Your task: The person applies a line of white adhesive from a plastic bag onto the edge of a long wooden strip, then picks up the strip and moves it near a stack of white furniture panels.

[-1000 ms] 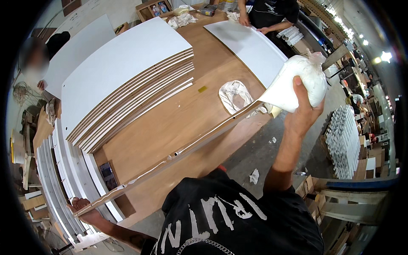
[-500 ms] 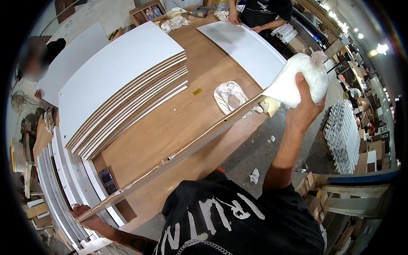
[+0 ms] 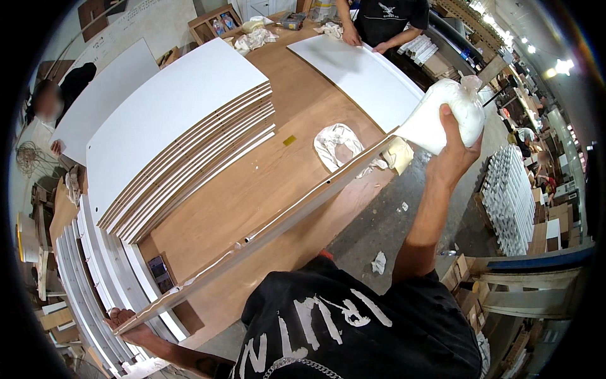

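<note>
A long, narrow board (image 3: 278,230) stands on edge across the front of the table, slanting up to the right. An uneven white line of glue or paste runs along its top edge, past a dark hole. At the lower left end, my left hand (image 3: 129,325) grips the board with curled fingers. My right hand (image 3: 459,151) is closed around a bulging clear plastic bag of white paste (image 3: 451,114), knotted at the top. The bag's narrow tip meets the board's right end. A crumpled white cloth (image 3: 338,146) lies just behind the board.
Several curved white panels are stacked (image 3: 183,120) on the brown table (image 3: 252,183). A co-worker's hands (image 3: 353,36) rest on another white panel (image 3: 360,72) at the far side. At left, a second person holds a pale panel (image 3: 113,95). A phone (image 3: 159,271) lies near white strips (image 3: 110,271).
The view has shifted slightly. My right hand and the bag are a little higher at the board's right end; both grips stay the same. The person at left has moved their head.
</note>
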Action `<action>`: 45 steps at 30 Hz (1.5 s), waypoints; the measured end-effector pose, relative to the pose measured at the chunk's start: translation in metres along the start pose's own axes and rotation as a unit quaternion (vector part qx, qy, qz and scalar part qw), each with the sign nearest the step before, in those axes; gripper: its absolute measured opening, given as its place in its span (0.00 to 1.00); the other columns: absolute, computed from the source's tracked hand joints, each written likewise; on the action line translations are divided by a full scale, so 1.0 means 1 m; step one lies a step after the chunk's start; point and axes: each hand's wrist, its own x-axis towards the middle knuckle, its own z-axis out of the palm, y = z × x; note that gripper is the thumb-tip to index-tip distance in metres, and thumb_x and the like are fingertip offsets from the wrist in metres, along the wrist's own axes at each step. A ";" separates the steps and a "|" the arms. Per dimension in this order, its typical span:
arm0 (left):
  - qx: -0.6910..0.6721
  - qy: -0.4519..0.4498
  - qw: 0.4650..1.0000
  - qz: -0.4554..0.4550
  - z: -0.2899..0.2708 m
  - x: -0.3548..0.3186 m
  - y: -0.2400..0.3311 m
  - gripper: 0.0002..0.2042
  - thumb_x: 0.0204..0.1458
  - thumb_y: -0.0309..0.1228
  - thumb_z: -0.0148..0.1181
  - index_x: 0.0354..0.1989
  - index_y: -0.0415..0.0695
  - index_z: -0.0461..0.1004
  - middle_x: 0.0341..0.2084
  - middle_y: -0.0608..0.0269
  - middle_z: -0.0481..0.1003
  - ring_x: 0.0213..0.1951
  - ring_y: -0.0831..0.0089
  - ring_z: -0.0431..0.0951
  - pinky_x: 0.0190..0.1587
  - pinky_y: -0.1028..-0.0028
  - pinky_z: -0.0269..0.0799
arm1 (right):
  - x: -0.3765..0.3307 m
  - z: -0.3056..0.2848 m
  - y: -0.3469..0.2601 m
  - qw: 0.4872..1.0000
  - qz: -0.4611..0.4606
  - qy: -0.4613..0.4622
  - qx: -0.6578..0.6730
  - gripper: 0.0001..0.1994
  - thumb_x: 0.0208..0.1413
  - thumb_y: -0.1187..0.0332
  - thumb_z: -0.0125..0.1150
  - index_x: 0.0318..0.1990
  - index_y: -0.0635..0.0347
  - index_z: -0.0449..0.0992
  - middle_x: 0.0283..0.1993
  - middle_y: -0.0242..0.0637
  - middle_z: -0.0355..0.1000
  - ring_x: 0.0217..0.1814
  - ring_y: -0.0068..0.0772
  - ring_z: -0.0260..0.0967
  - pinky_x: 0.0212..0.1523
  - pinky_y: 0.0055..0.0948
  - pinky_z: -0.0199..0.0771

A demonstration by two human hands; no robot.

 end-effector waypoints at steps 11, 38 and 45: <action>0.012 -0.001 1.000 -0.002 0.003 -0.002 0.001 0.18 0.59 0.45 0.47 0.25 0.43 0.70 0.17 0.70 0.68 0.13 0.87 0.53 0.14 0.83 0.48 | 0.005 -0.002 0.003 0.999 0.027 0.016 -0.007 0.22 0.41 0.74 0.67 0.47 0.66 0.70 0.42 0.40 0.72 0.40 0.31 0.71 0.38 0.28 0.76; 0.024 0.066 0.997 0.023 0.008 -0.002 0.001 0.16 0.59 0.43 0.48 0.25 0.45 0.68 0.20 0.69 0.69 0.14 0.89 0.54 0.14 0.86 0.50 | 0.011 -0.007 0.012 0.998 0.052 0.035 -0.014 0.21 0.42 0.74 0.66 0.47 0.67 0.70 0.42 0.41 0.71 0.39 0.31 0.71 0.38 0.28 0.75; 0.004 0.069 0.997 0.021 0.015 -0.006 0.002 0.16 0.59 0.43 0.47 0.25 0.45 0.68 0.19 0.69 0.68 0.14 0.87 0.55 0.15 0.84 0.51 | 0.019 -0.013 0.011 0.993 0.091 0.073 0.021 0.23 0.42 0.74 0.67 0.48 0.68 0.70 0.44 0.43 0.71 0.41 0.34 0.71 0.40 0.29 0.74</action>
